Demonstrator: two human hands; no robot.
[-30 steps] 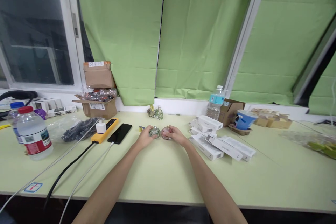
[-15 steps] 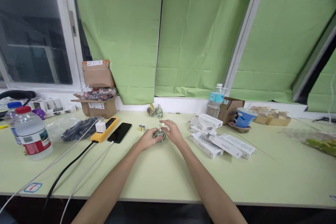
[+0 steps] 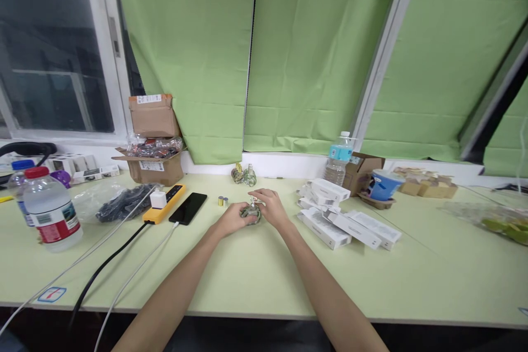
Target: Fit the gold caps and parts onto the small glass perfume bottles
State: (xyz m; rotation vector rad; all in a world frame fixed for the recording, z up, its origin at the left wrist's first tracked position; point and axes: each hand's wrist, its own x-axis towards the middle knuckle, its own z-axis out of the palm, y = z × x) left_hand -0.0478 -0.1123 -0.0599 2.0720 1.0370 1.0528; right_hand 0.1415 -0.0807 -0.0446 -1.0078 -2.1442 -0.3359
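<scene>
In the middle of the table my left hand (image 3: 231, 220) is closed round the side of a small round glass bottle (image 3: 251, 214), which looks like a perfume bottle with a greenish pattern. My right hand (image 3: 268, 204) comes over the bottle from the right, its fingers pinched at the shiny neck. The fingers partly hide the neck and whatever they hold there. Left of the bottle stand two short caps, one gold (image 3: 220, 201) and one silvery (image 3: 225, 202). Further back are two similar glass bottles, one with a gold neck (image 3: 238, 174) and one with a silvery neck (image 3: 249, 175).
Several white boxes (image 3: 330, 214) lie piled to the right, before a water bottle (image 3: 340, 159) and a blue tub (image 3: 383, 185). On the left are a black phone (image 3: 188, 208), a yellow power strip (image 3: 164, 206), cables, an open cardboard box (image 3: 159, 169) and a red-capped bottle (image 3: 51, 212).
My right hand's fingers have lowered slightly and closed in at the bottle's neck. A small pale round piece seen at the fingertips before is now mostly covered. My left hand stays on the bottle.
</scene>
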